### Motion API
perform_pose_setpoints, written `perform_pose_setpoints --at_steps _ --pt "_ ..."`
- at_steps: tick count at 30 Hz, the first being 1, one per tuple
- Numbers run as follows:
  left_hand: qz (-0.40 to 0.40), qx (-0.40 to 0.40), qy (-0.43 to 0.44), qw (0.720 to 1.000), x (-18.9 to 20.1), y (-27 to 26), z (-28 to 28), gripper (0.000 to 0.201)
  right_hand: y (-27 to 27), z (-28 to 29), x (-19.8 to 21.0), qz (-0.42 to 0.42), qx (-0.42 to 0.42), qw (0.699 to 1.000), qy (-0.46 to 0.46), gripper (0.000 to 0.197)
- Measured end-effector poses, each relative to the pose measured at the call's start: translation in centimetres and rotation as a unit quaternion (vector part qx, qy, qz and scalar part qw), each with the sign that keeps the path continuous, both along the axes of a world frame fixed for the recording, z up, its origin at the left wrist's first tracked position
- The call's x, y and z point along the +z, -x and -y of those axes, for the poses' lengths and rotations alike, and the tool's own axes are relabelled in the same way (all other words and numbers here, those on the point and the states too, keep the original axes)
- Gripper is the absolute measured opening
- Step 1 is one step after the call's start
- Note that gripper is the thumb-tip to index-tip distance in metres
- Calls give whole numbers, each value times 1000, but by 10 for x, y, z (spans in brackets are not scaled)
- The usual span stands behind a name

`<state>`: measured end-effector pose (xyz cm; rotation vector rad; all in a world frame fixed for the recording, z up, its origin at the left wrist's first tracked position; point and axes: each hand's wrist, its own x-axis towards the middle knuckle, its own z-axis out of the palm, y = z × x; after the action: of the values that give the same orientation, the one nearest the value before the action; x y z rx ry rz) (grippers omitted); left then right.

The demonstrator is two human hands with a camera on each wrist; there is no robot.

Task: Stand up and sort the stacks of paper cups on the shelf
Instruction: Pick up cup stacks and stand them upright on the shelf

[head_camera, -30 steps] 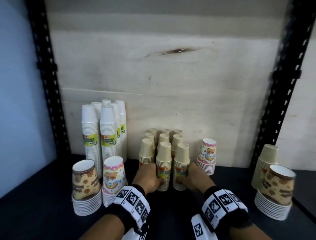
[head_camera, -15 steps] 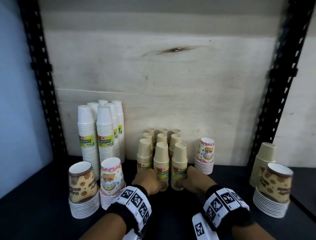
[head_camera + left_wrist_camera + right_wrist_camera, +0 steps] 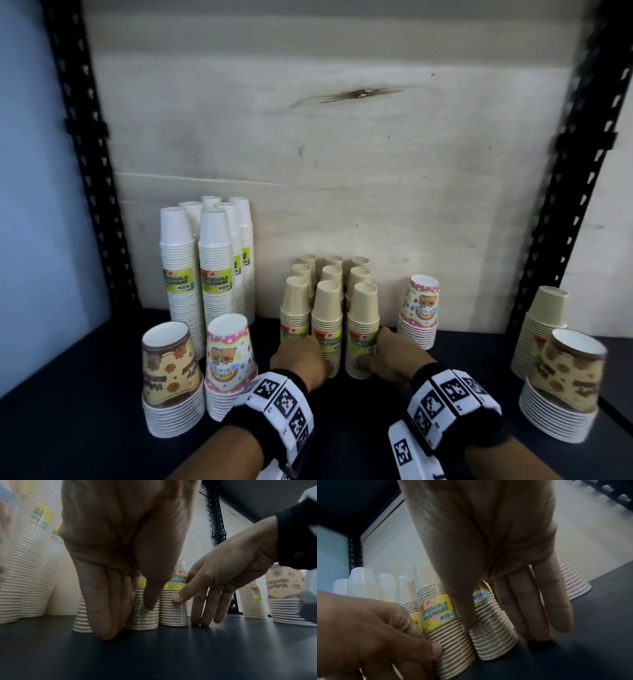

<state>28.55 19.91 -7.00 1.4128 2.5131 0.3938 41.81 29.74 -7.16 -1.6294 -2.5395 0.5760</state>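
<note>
Several beige cup stacks point(image 3: 327, 315) stand grouped in rows at the middle of the dark shelf point(image 3: 342, 431). My left hand point(image 3: 301, 356) is at the foot of the front left and middle stacks point(image 3: 142, 618), fingers straight down to the shelf, thumb against the middle stack. My right hand point(image 3: 387, 356) flanks the front right stack point(image 3: 493, 635), with its thumb on the stack's front and its straight fingers point(image 3: 537, 615) down beside it. Neither hand curls round a stack.
Tall white stacks point(image 3: 205, 274) stand back left. In front of them are a brown-print stack point(image 3: 171, 370) and a pink-print stack point(image 3: 229, 359). Another pink stack point(image 3: 419, 308) is right of the beige group. Beyond the right post point(image 3: 565, 171) stand a beige stack point(image 3: 541, 329) and a brown-print stack point(image 3: 565, 387).
Both hands have stayed at the base of the front beige stacks and edged slightly toward the back wall with them. The other stacks have not moved.
</note>
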Motion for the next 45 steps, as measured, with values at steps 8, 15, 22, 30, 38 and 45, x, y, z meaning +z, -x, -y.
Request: perform_pose_setpoints --at_steps 8,15,22,30,38,45 --pt "-11 3 17 1000 1 4 -7 34 5 -9 -5 -1 10 1000 -5 68" --pt "-5 7 29 1000 -1 10 -12 42 7 -14 -4 18 26 999 -11 62" --pt "-16 11 31 999 -3 11 -14 43 7 -15 -6 22 34 999 -16 60" --pt "-27 2 34 999 -3 10 -14 41 5 -14 -5 22 38 999 -18 60" --pt "-18 -7 30 999 -4 11 -9 38 -4 -7 0 37 29 999 -18 56" --pt "-11 -51 63 997 9 2 11 44 -31 17 9 38 32 998 45 55"
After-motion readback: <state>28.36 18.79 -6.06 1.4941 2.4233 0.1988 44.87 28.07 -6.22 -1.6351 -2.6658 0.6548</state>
